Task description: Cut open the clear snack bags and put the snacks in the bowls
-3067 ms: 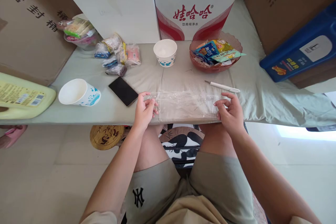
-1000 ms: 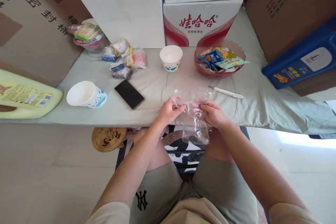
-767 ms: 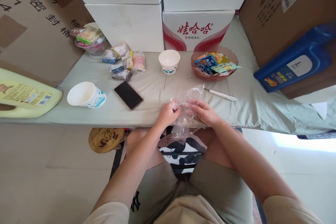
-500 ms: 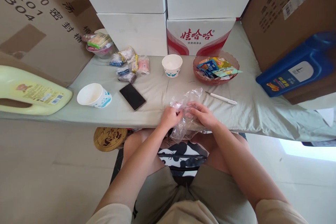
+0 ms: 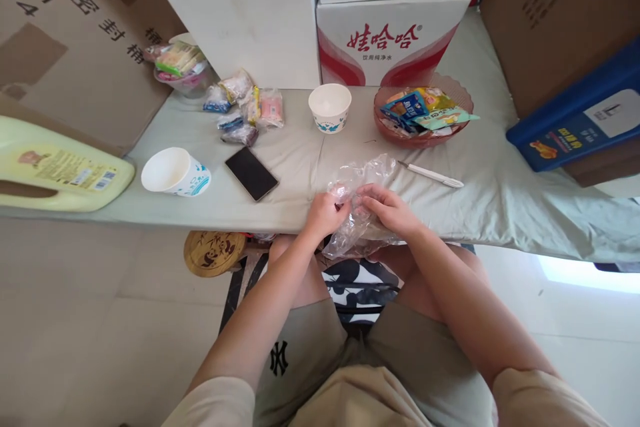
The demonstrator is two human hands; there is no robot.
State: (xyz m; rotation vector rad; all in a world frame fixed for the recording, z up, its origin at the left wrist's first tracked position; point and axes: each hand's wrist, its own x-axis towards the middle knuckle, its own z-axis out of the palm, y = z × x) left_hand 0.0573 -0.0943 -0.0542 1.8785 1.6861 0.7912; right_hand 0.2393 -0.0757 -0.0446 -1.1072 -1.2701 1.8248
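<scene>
A crumpled clear plastic bag (image 5: 353, 230) hangs over the table's front edge above my lap. My left hand (image 5: 327, 213) is closed on its left side, fingers curled in the film. On the other side my right hand (image 5: 383, 207) grips the bag with thumb and fingers bent; the fingertips are partly hidden by shiny film. A white pen-like tool with a thin dark tip (image 5: 433, 175) lies right of the bag. Beyond the hands stands a white paper cup with a blue pattern (image 5: 330, 109). To the left lies a black phone (image 5: 251, 173).
A pink bowl of snack packets (image 5: 425, 130) is at back right, near a blue bottle (image 5: 565, 133). On the left are a second paper cup (image 5: 176, 172), wrapped snacks (image 5: 245, 110) and a pale yellow jug (image 5: 65, 167). White cartons (image 5: 250, 40) line the back.
The camera view has shifted slightly, so the tabletop things sit a little higher. Both hands still hold the plastic bag, its film crumpled a bit differently.
</scene>
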